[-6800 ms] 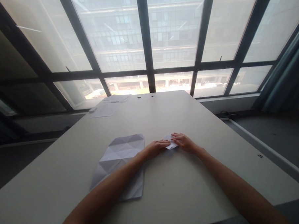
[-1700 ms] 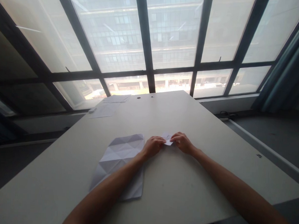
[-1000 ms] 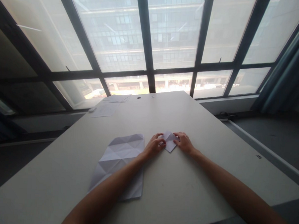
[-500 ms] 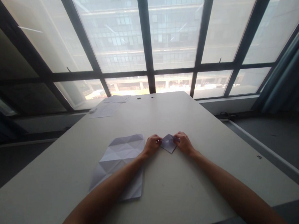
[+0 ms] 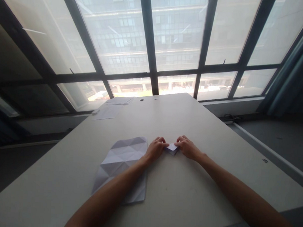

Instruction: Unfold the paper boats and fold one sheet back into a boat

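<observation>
Window wall point(image 5: 149, 33): dark-framed panes spanning the far side.
Table point(image 5: 151, 120): white top, extending from the near side toward the panes.
Creased sheet point(image 5: 124, 156): spread at left, crossed by fold lines, partly hidden by the left forearm point(image 5: 110, 195).
Loose sheets point(image 5: 107, 111): lying at the table's far left.
Left hand point(image 5: 155, 149): pinching the left side of the folded paper point(image 5: 172, 147).
Right hand point(image 5: 188, 148): pinching its right side.
Folded paper: small, white, between both hands, right of the creased sheet; one corner points near.
</observation>
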The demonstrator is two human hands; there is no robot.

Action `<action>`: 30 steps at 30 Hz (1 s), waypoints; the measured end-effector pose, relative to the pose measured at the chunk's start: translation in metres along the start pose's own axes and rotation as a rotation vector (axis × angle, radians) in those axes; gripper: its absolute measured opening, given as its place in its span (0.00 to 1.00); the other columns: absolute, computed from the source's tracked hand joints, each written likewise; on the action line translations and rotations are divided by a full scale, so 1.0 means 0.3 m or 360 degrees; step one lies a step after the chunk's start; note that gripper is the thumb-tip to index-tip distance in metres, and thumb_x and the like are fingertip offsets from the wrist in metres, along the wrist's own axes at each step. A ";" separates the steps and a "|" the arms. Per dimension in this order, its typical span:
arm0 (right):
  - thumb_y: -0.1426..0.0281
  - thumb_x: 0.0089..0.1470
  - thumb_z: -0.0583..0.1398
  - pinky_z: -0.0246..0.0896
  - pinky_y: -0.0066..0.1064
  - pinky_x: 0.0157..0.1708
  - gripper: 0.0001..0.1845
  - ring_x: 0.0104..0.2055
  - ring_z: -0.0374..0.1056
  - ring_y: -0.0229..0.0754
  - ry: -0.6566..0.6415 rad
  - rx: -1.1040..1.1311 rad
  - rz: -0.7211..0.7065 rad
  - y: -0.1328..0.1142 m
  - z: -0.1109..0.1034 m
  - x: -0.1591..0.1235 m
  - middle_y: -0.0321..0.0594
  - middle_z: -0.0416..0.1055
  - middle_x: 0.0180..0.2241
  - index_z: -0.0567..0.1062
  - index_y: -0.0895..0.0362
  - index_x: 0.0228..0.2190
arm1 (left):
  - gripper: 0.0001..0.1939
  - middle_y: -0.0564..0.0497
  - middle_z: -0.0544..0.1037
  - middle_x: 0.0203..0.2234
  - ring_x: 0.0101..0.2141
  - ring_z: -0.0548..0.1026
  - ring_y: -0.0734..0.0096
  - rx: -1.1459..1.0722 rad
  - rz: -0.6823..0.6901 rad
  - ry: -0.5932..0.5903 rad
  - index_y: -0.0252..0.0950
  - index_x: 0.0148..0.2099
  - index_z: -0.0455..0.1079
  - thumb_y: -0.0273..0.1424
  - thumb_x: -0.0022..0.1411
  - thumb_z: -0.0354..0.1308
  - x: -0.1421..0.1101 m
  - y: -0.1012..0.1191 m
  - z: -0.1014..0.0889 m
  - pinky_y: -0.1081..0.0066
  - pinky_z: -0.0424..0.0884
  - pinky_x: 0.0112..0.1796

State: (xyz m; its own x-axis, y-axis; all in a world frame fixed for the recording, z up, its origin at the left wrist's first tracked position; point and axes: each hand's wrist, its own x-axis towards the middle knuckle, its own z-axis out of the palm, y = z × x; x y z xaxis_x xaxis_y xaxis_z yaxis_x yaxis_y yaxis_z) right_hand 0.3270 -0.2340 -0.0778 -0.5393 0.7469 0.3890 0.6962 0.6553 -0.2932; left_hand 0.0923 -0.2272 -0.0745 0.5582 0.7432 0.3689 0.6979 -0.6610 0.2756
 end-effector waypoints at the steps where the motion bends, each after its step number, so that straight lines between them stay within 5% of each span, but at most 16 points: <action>1: 0.85 0.53 0.54 0.59 0.30 0.45 0.21 0.44 0.63 0.44 -0.0016 -0.0006 -0.0001 -0.001 -0.001 -0.001 0.45 0.73 0.39 0.81 0.54 0.37 | 0.22 0.50 0.74 0.38 0.41 0.70 0.66 0.0015 0.0021 -0.0030 0.47 0.47 0.78 0.18 0.61 0.51 -0.001 0.005 -0.001 0.70 0.67 0.43; 7: 0.78 0.57 0.56 0.58 0.29 0.45 0.14 0.42 0.65 0.42 -0.0013 0.0031 0.0171 -0.017 0.014 0.005 0.44 0.73 0.35 0.81 0.56 0.30 | 0.20 0.50 0.74 0.37 0.41 0.71 0.66 0.0008 -0.0009 -0.0090 0.45 0.46 0.78 0.20 0.60 0.51 -0.006 0.022 0.000 0.71 0.67 0.43; 12: 0.66 0.56 0.62 0.57 0.32 0.46 0.11 0.46 0.64 0.46 0.0060 -0.0055 0.0402 -0.016 0.025 0.006 0.45 0.72 0.39 0.79 0.57 0.40 | 0.09 0.49 0.74 0.37 0.42 0.70 0.63 0.0012 -0.0096 -0.0012 0.42 0.43 0.76 0.36 0.61 0.59 -0.005 0.025 0.010 0.68 0.67 0.44; 22: 0.67 0.49 0.66 0.57 0.29 0.34 0.10 0.34 0.68 0.42 -0.0145 0.0234 0.0578 -0.001 0.021 0.011 0.41 0.75 0.32 0.77 0.57 0.35 | 0.34 0.42 0.70 0.52 0.53 0.65 0.51 -0.0064 -0.0316 0.0074 0.39 0.63 0.61 0.42 0.57 0.64 -0.006 -0.030 0.071 0.55 0.60 0.53; 27: 0.66 0.48 0.63 0.52 0.27 0.26 0.08 0.26 0.63 0.37 -0.0011 0.0589 0.0641 0.004 0.035 0.024 0.37 0.72 0.24 0.75 0.59 0.24 | 0.46 0.40 0.75 0.48 0.47 0.72 0.55 -0.0677 -0.0534 0.0282 0.33 0.66 0.54 0.43 0.51 0.68 0.018 -0.049 0.064 0.59 0.65 0.49; 30: 0.65 0.47 0.63 0.52 0.26 0.25 0.10 0.25 0.61 0.35 0.0146 0.0902 0.0624 -0.009 0.045 0.031 0.34 0.68 0.22 0.72 0.59 0.23 | 0.38 0.42 0.79 0.40 0.39 0.76 0.61 -0.1330 -0.0659 0.0238 0.31 0.62 0.62 0.43 0.55 0.65 0.028 -0.037 0.037 0.65 0.69 0.41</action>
State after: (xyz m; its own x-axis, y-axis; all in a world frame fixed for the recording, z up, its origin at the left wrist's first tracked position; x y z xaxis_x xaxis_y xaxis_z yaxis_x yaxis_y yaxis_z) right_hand 0.3136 -0.2273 -0.0852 -0.2386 0.9444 0.2261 0.4629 0.3153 -0.8284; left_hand 0.0942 -0.2124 -0.0843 0.2342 0.9527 0.1935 0.2475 -0.2509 0.9358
